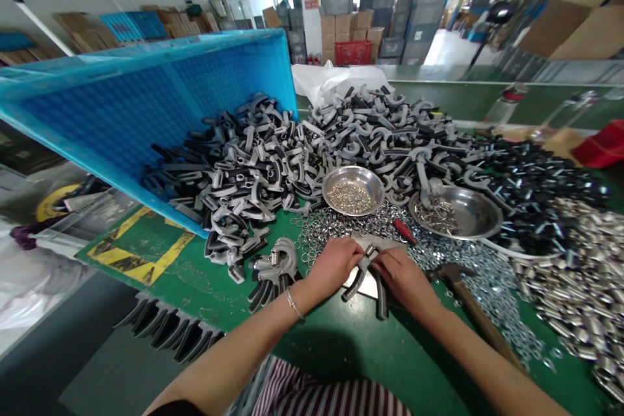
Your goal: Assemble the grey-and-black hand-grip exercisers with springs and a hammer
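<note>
Both hands meet over a small metal plate (369,285) on the green table. Between them is a pliers-like hand tool with two grey-and-black handles (382,302) spread toward me. My left hand (335,265) is closed on the tool's left side near its head. My right hand (400,275) pinches at the head from the right; its fingertips partly hide what they grip. Left of my left wrist lies a group of similar tools (283,260) with curved grey jaws and a spring.
A blue crate (146,71) lies tipped, spilling grey-and-black handle parts (253,175). Two metal bowls (353,170) (480,214) hold small parts. A hammer (475,312), red-handled tool (404,232), loose rings and silver cylinders (575,286) lie around. Black parts (531,188) are piled right.
</note>
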`<state>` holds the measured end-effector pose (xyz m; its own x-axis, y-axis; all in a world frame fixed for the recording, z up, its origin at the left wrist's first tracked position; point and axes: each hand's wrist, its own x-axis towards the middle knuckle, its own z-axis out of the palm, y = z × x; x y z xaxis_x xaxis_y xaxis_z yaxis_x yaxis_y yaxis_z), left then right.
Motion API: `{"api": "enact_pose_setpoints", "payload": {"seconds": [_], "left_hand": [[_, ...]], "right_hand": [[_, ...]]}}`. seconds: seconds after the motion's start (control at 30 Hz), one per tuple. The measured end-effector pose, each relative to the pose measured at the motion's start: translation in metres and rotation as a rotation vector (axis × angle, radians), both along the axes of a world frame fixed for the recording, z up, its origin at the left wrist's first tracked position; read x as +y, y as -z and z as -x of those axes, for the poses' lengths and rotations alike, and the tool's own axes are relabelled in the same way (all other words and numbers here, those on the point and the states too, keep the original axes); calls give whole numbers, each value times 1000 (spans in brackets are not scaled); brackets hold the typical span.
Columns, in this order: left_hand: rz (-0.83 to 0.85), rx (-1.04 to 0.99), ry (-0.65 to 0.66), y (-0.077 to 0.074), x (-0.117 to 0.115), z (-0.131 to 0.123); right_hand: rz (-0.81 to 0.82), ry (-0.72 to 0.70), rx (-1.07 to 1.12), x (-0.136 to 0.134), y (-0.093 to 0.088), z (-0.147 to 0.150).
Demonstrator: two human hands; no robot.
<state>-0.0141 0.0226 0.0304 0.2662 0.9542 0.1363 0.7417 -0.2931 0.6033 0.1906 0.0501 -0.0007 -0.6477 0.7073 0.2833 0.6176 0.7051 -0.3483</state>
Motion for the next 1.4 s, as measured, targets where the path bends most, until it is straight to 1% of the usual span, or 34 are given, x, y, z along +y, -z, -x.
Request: {"api": "enact_pose_setpoints", "payload": {"seconds": [0.1,0.2,0.27,0.4,0.47,0.53,0.67,0.77,0.87,0.93,1.03,1.2,1.3,1.4], "left_hand": [[-79,197,41,4,3,-8],[-132,294,68,8,4,-13],[-161,340,85,11,4,-16],[-235,422,121,17,3,-18],[-265,437,155,21,-1,-17],[-288,421,177,25,-8,-15],[-308,363,191,29,-24,-9],[-267,340,188,29,-32,-5],[-196,312,173,29,-35,-4],[-139,277,138,30,-35,-4],[-80,246,97,30,-35,-7],[-146,340,160,26,-37,-9],[-158,367,158,24,-37,-9],[-146,361,135,23,-37,-9]], "right_hand": [[-36,-13,-60,2,-1,0],[-60,-48,-102,-3,-2,-2],[-87,-89,-130,-9,-1,-6],[-245,-155,-246,-23,4,-18],[-289,-144,-302,-28,6,-22],[-295,-119,-343,-30,6,-23],[-271,-113,-383,-32,2,-23],[-248,-122,-372,-33,-1,-23],[-239,-95,-349,-34,-1,-20],[-236,-82,-346,-35,0,-18],[-237,-103,-349,-35,1,-17],[-220,-59,-334,-32,0,-20],[-159,-91,-296,-31,-3,-25],[-33,-111,-180,-30,-3,-32]]}}
